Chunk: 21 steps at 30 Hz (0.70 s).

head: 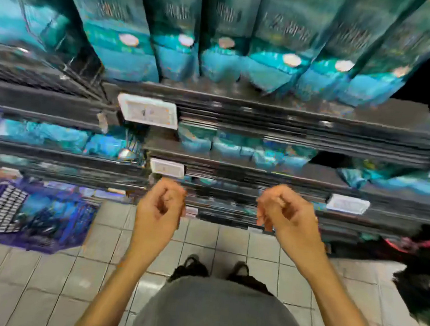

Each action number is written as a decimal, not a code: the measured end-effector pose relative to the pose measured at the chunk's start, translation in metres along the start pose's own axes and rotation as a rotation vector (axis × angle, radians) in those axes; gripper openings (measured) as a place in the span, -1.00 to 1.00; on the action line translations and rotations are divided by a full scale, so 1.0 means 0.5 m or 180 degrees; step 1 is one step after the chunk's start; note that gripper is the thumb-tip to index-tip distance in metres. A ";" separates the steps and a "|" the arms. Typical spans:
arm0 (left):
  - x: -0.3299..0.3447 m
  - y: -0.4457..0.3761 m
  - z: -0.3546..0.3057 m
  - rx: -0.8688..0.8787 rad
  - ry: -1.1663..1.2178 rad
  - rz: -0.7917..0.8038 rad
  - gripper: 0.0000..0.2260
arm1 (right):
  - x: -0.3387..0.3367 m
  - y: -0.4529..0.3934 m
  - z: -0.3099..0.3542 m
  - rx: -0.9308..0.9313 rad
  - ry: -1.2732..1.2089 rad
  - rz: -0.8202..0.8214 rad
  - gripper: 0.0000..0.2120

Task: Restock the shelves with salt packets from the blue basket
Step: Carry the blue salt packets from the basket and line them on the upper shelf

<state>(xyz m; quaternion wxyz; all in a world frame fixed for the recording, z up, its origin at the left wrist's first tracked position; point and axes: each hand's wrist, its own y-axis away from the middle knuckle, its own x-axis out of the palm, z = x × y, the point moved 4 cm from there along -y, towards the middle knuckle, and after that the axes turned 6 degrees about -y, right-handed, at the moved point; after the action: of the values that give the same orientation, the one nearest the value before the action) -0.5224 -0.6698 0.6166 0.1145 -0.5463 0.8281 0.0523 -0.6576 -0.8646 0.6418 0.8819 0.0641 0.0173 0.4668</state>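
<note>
Six teal salt packets (221, 32) stand in a row on the top shelf (266, 107), print too blurred to read. More packets lie on the shelves below. The blue basket (32, 216) sits on the tiled floor (201, 240) off to the left, teal packs inside, count unclear. Three white price tags (148, 110) hang on shelf edges, unreadable. Left hand (161, 205) and right hand (284, 211) hover in front of the lower shelves, each grip loosely curled on nothing.

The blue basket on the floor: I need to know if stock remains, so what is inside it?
The blue basket holds blurred teal and blue packets, seemingly salt. How many, and whatever lies beneath them, cannot be seen. Both hands, left hand and right hand, hold nothing.
</note>
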 end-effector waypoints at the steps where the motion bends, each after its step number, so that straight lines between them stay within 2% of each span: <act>1: 0.000 0.016 0.026 -0.0133 -0.0002 0.0012 -0.74 | 0.003 0.010 -0.028 0.0112 0.0110 0.0006 -0.76; 5: -0.008 0.075 0.105 -0.0571 0.0100 0.0047 -0.81 | 0.022 0.063 -0.120 0.0507 0.0448 0.0149 -0.82; 11: -0.063 0.145 0.187 -0.1048 0.0003 -0.0121 -0.79 | 0.040 0.105 -0.191 0.0822 0.0657 0.0364 -0.85; 17: -0.117 0.229 0.214 -0.1362 -0.0020 -0.0947 -0.81 | 0.089 0.085 -0.215 0.0997 0.0996 0.1148 -0.75; 21: -0.139 0.334 0.236 -0.1667 -0.0057 -0.1525 -0.81 | 0.146 0.074 -0.245 0.1088 0.1250 0.1880 -0.81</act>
<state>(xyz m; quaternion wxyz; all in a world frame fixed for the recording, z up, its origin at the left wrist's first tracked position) -0.6337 -0.5161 0.5129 -0.0131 -0.7354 0.6339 0.2392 -0.6581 -0.7720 0.5275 0.6660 0.1218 0.2440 0.6943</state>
